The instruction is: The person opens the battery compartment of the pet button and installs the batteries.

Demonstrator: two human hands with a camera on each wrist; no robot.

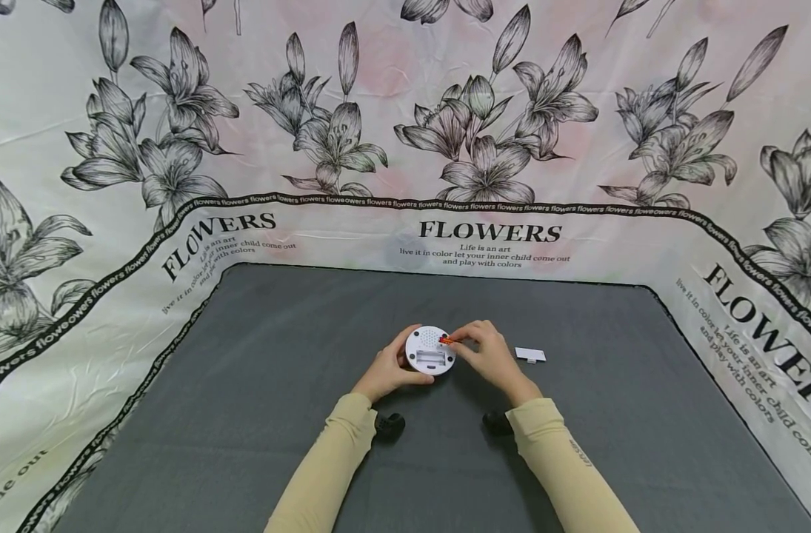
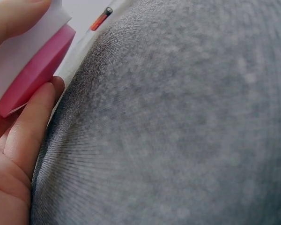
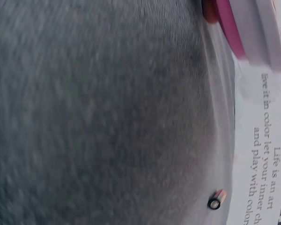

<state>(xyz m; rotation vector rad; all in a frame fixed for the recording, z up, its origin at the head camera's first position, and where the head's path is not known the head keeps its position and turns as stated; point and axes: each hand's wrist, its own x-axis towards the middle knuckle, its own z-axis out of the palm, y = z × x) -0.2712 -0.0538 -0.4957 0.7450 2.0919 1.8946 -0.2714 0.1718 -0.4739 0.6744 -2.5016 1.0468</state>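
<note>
My left hand (image 1: 392, 366) grips a round white device (image 1: 421, 342) by its edge, its underside facing up with small holes, dark feet and a battery compartment with no battery visible in it. A pink layer (image 2: 37, 70) of the device shows beneath the white body in the left wrist view, with fingers against it. Over the device's right edge, my right hand (image 1: 488, 359) pinches a small orange battery (image 1: 446, 340) between thumb and fingers. An orange battery with a black end (image 2: 101, 18) also appears in the left wrist view, and a small battery (image 3: 217, 199) in the right wrist view.
A white compartment cover (image 1: 530, 355) with a small tab lies on the grey cloth (image 1: 298, 333), right of my right hand. Dark wrist-worn cameras (image 1: 389, 426) sit beneath both wrists. Flower-printed fabric (image 1: 338, 229) rises along the back and sides.
</note>
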